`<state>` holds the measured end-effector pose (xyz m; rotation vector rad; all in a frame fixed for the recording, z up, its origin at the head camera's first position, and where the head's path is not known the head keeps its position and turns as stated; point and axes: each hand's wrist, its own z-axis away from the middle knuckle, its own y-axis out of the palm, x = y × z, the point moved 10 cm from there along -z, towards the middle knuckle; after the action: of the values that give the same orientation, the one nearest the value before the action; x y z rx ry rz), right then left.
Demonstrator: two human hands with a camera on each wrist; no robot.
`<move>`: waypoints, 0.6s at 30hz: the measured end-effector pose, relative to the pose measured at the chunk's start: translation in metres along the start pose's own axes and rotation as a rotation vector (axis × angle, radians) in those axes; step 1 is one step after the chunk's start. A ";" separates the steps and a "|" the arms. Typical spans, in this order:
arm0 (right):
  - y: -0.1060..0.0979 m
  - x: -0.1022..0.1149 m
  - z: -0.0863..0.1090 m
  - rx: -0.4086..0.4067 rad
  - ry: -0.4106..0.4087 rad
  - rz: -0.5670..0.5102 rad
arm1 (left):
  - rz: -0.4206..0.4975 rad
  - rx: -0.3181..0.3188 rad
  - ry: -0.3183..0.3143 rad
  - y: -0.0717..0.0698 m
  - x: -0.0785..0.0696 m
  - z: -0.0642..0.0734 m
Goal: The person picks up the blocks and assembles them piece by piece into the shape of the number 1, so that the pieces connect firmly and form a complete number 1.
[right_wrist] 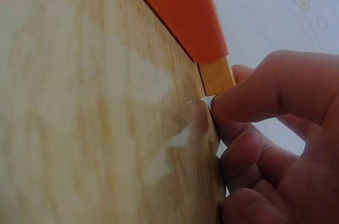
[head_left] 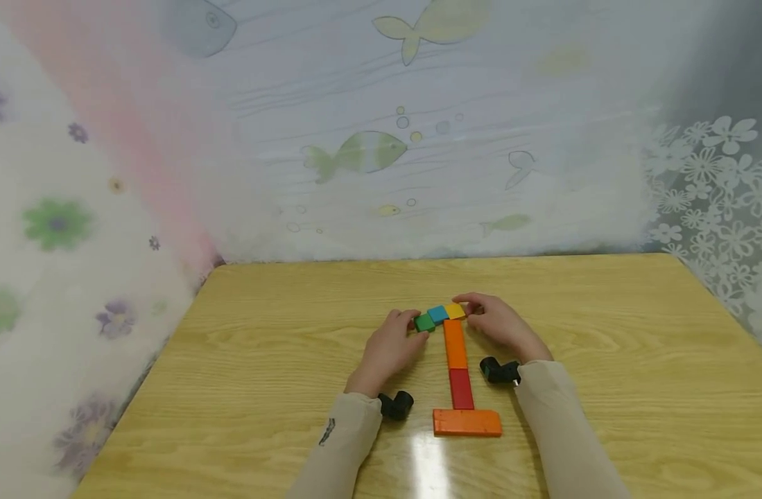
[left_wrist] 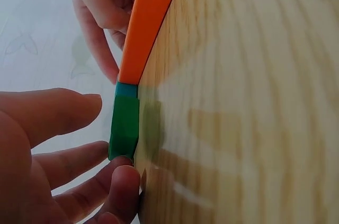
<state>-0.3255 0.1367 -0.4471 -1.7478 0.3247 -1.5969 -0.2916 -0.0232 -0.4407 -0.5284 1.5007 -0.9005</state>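
A row of three small square blocks, green (head_left: 425,323), blue (head_left: 438,314) and yellow (head_left: 455,310), lies slanted on the table. My left hand (head_left: 390,348) is at the green end, its fingertips touching that block's end while the thumb stays apart in the left wrist view. At the other end, my right hand (head_left: 498,324) pinches the yellow block (right_wrist: 217,77) by its corner with thumb and forefinger. From the row, a long orange block (head_left: 455,344) runs toward me, followed by a red block (head_left: 461,389). Another orange block (head_left: 466,423) lies crosswise below them.
The wooden table (head_left: 249,360) meets a wall (head_left: 356,222) painted with fish at the back. On the left is a flower-patterned wall (head_left: 75,291). Black wrist-worn devices, left (head_left: 396,406) and right (head_left: 498,371), sit close to the block column.
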 end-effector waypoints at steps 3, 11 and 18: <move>0.004 0.001 -0.001 0.005 0.001 0.001 | -0.012 0.000 0.007 -0.002 0.002 0.001; 0.004 0.008 -0.001 0.018 -0.017 0.028 | -0.041 -0.009 0.008 -0.003 0.003 0.002; 0.008 0.004 0.003 0.008 -0.045 0.009 | -0.041 0.002 0.004 0.000 0.005 0.004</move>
<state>-0.3193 0.1300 -0.4491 -1.7712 0.3034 -1.5481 -0.2880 -0.0279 -0.4439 -0.5584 1.4975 -0.9355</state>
